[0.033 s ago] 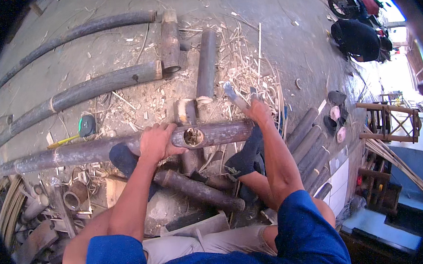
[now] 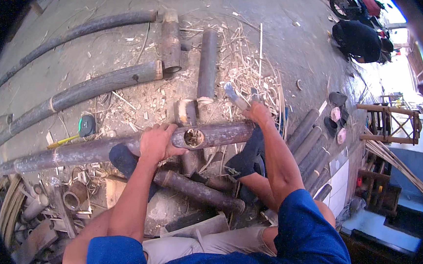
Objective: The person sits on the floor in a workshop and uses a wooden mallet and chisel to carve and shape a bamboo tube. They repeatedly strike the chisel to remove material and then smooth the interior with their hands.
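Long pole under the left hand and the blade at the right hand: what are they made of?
Long pole: likely bamboo, given its ringed joint and pale-rimmed hole; dull, blotchy dark skin, seemingly unvarnished. Blade: probably metal, going by its smooth grey sheen; which metal, I can't tell.

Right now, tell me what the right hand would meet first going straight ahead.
Likely the pale shavings, just beyond the tool held in the right hand; its height above them is unclear.
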`<state>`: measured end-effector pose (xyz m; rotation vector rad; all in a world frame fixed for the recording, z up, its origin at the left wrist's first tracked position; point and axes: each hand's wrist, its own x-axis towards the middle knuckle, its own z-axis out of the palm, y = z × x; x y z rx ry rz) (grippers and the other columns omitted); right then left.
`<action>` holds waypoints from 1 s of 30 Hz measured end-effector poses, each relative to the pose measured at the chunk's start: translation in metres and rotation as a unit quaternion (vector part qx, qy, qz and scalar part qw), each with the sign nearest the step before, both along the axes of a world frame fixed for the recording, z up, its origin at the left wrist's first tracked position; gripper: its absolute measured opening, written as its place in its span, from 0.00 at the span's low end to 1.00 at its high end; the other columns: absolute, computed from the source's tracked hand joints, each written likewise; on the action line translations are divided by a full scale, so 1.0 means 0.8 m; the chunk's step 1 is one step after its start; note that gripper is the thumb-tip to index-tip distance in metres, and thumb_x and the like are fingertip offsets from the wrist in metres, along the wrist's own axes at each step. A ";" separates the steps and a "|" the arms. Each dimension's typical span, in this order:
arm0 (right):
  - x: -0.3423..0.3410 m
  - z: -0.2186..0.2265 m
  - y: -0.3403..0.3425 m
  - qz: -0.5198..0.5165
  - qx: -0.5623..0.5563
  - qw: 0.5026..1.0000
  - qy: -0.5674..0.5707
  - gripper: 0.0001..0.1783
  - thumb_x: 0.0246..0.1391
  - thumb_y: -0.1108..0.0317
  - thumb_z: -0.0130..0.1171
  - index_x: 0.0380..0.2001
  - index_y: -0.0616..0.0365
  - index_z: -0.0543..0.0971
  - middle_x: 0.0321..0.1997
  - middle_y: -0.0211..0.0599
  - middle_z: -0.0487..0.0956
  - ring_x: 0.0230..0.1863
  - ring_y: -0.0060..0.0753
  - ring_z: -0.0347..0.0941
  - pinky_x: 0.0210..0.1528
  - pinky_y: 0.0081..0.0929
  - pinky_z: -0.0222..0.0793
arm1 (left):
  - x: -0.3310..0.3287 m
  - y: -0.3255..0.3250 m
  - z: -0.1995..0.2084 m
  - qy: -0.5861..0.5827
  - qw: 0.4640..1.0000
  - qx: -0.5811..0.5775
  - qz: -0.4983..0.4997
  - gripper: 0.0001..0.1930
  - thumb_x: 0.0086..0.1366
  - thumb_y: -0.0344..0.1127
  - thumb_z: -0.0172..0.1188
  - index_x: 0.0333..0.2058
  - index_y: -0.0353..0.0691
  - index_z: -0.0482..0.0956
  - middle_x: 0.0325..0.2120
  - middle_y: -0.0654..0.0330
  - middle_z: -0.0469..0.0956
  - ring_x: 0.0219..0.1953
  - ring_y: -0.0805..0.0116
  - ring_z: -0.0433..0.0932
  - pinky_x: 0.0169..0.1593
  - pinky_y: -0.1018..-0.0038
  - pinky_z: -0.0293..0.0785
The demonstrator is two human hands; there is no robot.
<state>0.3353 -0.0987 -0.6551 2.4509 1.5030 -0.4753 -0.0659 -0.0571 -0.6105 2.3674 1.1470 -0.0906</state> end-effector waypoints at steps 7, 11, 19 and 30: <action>-0.004 0.014 0.012 -0.001 0.063 0.997 0.048 0.29 0.53 0.43 0.64 0.36 0.64 0.80 0.37 0.64 0.82 0.43 0.63 0.81 0.47 0.54 0.75 | 0.019 0.021 0.007 -0.153 0.973 -0.083 0.150 0.38 0.51 0.64 0.71 0.54 0.43 0.79 0.52 0.51 0.79 0.55 0.50 0.77 0.59 0.59 0.71; -0.032 0.136 0.029 0.028 0.198 0.961 0.191 0.26 0.53 0.48 0.66 0.38 0.64 0.81 0.34 0.56 0.83 0.39 0.51 0.82 0.43 0.45 0.76 | 0.063 0.060 0.034 -0.316 0.926 0.009 0.207 0.29 0.60 0.56 0.68 0.50 0.37 0.81 0.50 0.46 0.79 0.54 0.48 0.77 0.60 0.59 0.71; -0.129 0.267 0.106 -0.033 0.347 0.815 0.462 0.29 0.53 0.54 0.71 0.50 0.64 0.77 0.42 0.36 0.82 0.42 0.29 0.77 0.47 0.31 0.73 | 0.162 0.093 0.113 -0.465 0.818 -0.319 0.116 0.34 0.74 0.63 0.43 0.39 0.31 0.80 0.29 0.53 0.80 0.34 0.59 0.81 0.42 0.66 0.77; -0.313 0.060 0.178 0.009 0.083 0.793 0.604 0.26 0.55 0.52 0.65 0.48 0.63 0.78 0.42 0.45 0.82 0.39 0.34 0.75 0.45 0.33 0.73 | 0.122 0.034 0.018 -0.408 0.537 -0.336 0.658 0.46 0.71 0.74 0.28 0.38 0.32 0.80 0.23 0.59 0.77 0.26 0.67 0.75 0.29 0.69 0.70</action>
